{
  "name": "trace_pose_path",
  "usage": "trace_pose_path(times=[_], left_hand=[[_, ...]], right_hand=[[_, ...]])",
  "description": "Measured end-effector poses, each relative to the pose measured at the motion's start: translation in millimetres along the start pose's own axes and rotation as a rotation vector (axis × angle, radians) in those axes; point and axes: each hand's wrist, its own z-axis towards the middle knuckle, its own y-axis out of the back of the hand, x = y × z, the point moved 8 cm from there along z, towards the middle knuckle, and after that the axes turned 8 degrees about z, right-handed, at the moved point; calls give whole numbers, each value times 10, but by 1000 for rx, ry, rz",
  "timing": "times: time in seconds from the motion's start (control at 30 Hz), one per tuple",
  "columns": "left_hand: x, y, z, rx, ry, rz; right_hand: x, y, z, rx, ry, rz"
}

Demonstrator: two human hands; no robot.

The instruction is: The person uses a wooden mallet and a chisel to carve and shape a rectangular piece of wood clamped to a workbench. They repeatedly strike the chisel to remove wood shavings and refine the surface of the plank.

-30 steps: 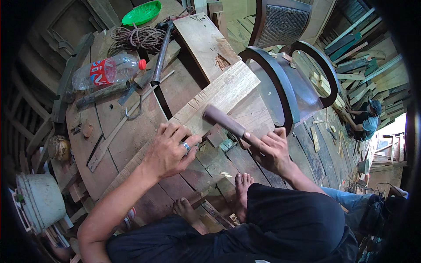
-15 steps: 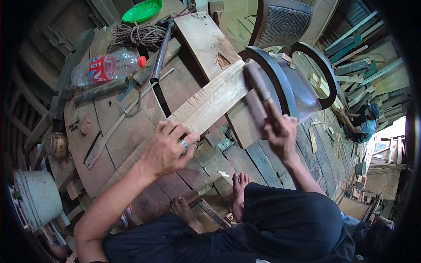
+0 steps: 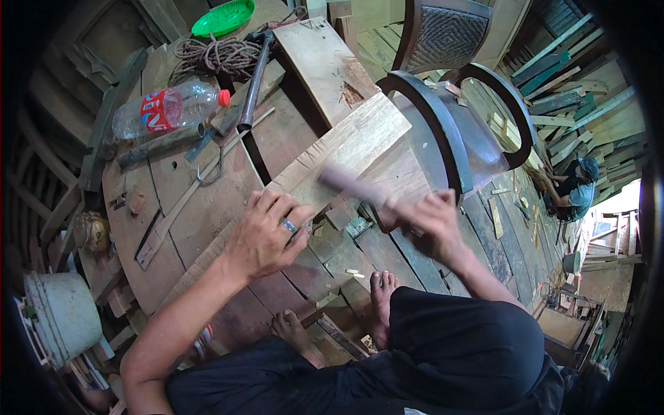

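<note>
My left hand (image 3: 268, 232), with a ring on one finger, grips the edge of a long pale wooden board (image 3: 363, 131). The board slants from lower left to upper right, and slanting cuts mark its edge. Its far part lies across a thick wooden plank (image 3: 321, 59). My right hand (image 3: 430, 225) is closed around a short-handled chopping tool (image 3: 349, 185), which is smeared by motion. The tool's dark end points left, close to the board's near edge, and whether it touches cannot be told.
A plastic bottle (image 3: 173, 109), coiled rope (image 3: 218, 57), a metal pipe (image 3: 256, 83) and a green basket (image 3: 223, 17) are on the left. A dark chair (image 3: 443, 131) stands to the right. Beyond it, another person (image 3: 574, 190) sits near stacked timber.
My right hand has swung the tool from beside the board's far end, leftward and down toward the board's near edge. My left hand keeps its grip with hardly any movement.
</note>
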Motion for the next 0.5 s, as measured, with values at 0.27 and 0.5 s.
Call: trace_pose_path(times=[0.27, 0.5], left_hand=[[190, 87, -51, -130, 117, -111], [170, 36, 7, -22, 186, -2]], right_hand=[[393, -80, -129, 84, -60, 104], [-92, 12, -293, -194, -434, 106]])
